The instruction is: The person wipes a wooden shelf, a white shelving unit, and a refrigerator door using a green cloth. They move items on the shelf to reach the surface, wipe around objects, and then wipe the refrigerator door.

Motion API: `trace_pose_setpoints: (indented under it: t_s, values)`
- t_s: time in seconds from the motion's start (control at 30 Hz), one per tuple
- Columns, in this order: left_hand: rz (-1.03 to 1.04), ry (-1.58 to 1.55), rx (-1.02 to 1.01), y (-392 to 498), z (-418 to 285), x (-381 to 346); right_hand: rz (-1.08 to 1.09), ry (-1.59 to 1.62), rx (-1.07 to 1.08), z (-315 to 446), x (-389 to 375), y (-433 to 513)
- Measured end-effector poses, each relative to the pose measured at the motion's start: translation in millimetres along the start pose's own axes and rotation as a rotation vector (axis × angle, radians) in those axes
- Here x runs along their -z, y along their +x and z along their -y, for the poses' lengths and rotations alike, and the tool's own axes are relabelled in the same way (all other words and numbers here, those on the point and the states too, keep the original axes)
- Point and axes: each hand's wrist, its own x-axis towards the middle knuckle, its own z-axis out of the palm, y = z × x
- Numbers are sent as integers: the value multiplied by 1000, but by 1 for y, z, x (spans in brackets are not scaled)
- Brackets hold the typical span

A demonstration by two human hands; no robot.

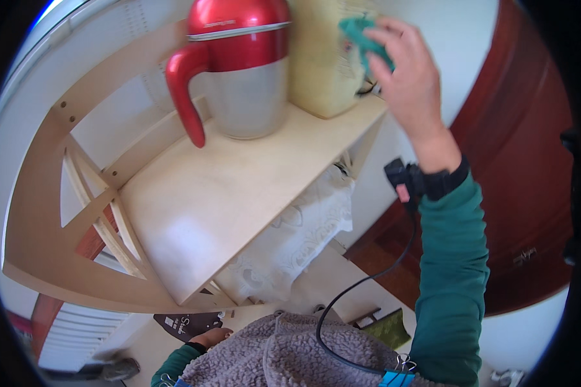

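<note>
My right hand (411, 72) is raised at the upper right, gripping a green cloth (365, 41) against or just beside a pale yellow box-shaped container (319, 58). Left of that container, a soy-milk maker with a red lid and handle (247, 48) and a translucent lower body stands on a cream shelf (213, 193). My left hand (215, 337) is low, near the shelf's lower end, beside a dark bag or cloth with writing (181, 329); its fingers are mostly hidden, so whether it holds anything cannot be told.
Below the shelf hangs a white lace cloth (290, 242). The shelf's cross-braced side frame (34, 232) curves along the left. A dark red wooden door or panel (513, 169) is at the right. A black cable (348, 290) runs from the right wrist device to a clip near my body.
</note>
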Motion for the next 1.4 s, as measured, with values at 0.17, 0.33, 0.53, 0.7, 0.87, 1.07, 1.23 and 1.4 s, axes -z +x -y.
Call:
trace_pose_setpoints:
  t_s: [0.17, 0.33, 0.53, 0.7, 0.87, 1.07, 1.23, 1.4]
  values:
    - [-62, -53, 99, 6, 9, -26, -37, -226, 315, -32, -56, 25]
    - [-116, -68, 165, 22, 6, -33, 317, -103, 539, -29, -79, -57]
    - [-173, -72, 123, 68, -3, -33, 398, -140, 700, -35, -76, -28]
    - [-226, 0, 43, 99, 1, -33, 41, -371, 433, -51, -79, 69]
    - [-217, -14, 125, 113, 4, -36, 46, -257, 571, -42, -85, 38]
    - [-167, -26, 117, 102, 5, -31, 533, 35, 791, -13, -99, -49]
    - [-185, 6, 226, 87, -14, -16, 98, -83, 623, -41, -97, 6]
    - [-265, -153, 169, 78, -29, -9, 268, -103, 688, -27, -101, -10]
